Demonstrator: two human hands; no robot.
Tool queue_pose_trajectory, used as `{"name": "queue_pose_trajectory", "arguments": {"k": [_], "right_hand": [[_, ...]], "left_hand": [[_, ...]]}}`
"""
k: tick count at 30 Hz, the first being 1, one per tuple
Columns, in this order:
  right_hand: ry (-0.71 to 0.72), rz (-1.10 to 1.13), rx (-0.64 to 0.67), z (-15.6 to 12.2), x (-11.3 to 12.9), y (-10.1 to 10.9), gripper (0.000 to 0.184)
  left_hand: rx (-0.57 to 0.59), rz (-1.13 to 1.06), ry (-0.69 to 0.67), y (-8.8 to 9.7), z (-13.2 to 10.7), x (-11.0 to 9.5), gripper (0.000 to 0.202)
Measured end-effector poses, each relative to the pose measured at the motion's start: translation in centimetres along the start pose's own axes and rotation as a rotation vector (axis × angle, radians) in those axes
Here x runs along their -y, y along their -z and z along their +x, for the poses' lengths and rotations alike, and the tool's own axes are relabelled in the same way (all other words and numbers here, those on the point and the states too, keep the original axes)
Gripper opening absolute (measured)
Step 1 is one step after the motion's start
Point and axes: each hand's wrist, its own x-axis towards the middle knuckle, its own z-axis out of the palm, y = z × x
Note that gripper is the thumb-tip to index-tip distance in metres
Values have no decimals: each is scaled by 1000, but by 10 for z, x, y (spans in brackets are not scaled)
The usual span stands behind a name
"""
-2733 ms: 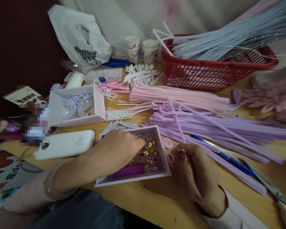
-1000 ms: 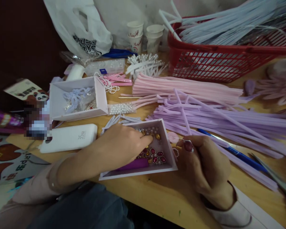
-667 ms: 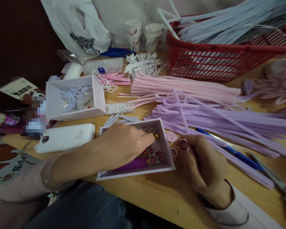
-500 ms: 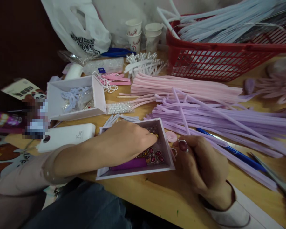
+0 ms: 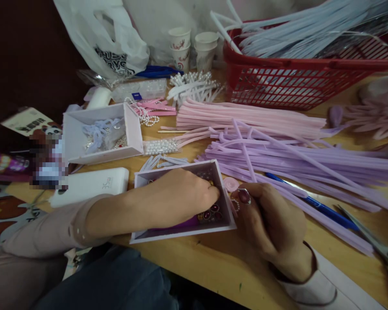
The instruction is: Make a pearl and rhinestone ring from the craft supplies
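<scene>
My left hand [image 5: 190,193] reaches into an open white box [image 5: 181,236] with its fingers curled down; the fingertips and anything in them are hidden. Beads and flower-shaped trinkets with dark red stones [image 5: 210,213] lie in the box under it, beside a purple piece [image 5: 184,224] mostly covered by the wrist. Just right of the box, my right hand [image 5: 274,228] is closed in a pinch on a dark red gem [image 5: 244,196] with a silvery rim. Close to its fingertips are a pale pink rosette [image 5: 231,184] and a small beaded ring [image 5: 235,206].
Lilac pipe cleaners [image 5: 278,159] and pink ones [image 5: 245,115] lie behind the right hand. A blue pen [image 5: 326,209] and scissors [image 5: 375,241] are to the right. A second white box [image 5: 134,129], a power bank [image 5: 93,185] and a red basket [image 5: 278,82] stand around.
My left hand has shifted slightly right and deeper over the box, covering more of the red-stone trinkets. My right hand keeps its pinch, nearly still.
</scene>
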Motion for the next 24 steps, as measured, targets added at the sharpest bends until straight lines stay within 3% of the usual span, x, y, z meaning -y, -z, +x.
{"name": "queue_pose_trajectory", "arguments": {"k": [3, 6, 9, 15, 24], "right_hand": [[1, 0, -1, 0, 0, 1, 8], [-14, -8, -2, 1, 2, 1, 8], [-14, -41, -43, 0, 3, 0, 7], [57, -118, -81, -2, 3, -2, 9], [173, -176, -64, -1, 4, -4, 11]], "left_hand": [[31, -7, 31, 2, -1, -1, 12], [-45, -153, 173, 10, -9, -1, 10], [-166, -512, 306, 21, -21, 0, 9], [-80, -1167, 338, 22, -26, -2, 33], [-76, -1303, 382, 16, -20, -5, 37]]}}
